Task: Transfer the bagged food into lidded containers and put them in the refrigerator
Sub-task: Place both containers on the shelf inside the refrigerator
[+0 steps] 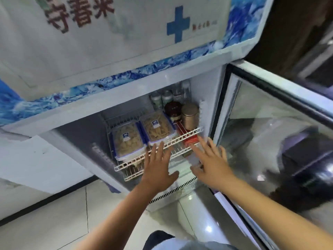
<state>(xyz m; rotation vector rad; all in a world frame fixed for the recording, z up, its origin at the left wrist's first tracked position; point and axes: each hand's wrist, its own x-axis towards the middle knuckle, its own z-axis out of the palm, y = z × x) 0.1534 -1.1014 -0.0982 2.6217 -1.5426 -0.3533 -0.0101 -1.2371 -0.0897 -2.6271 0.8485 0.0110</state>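
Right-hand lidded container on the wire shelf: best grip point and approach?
Take the right-hand container by its near short end, from the open front. The left container sits close beside it, jars stand behind, and the shelf's raised front rail likely means lifting before pulling.

Two lidded containers [128,139] [157,128] just beyond the left fingers [160,147]. Beyond the right fingers [203,145]: one gold canister [189,115], one dark jar [173,110], one red box [181,130]. Farther back, two cans [155,100] [167,98], two clear bottles [177,92] [186,87]. Two wire shelves [187,135] [131,176].

Both arms reach fwd. L hand [158,166] flat, fingers straight & spread, palm down. R hand [210,165] same, fingers splayed, thumb out twd L.
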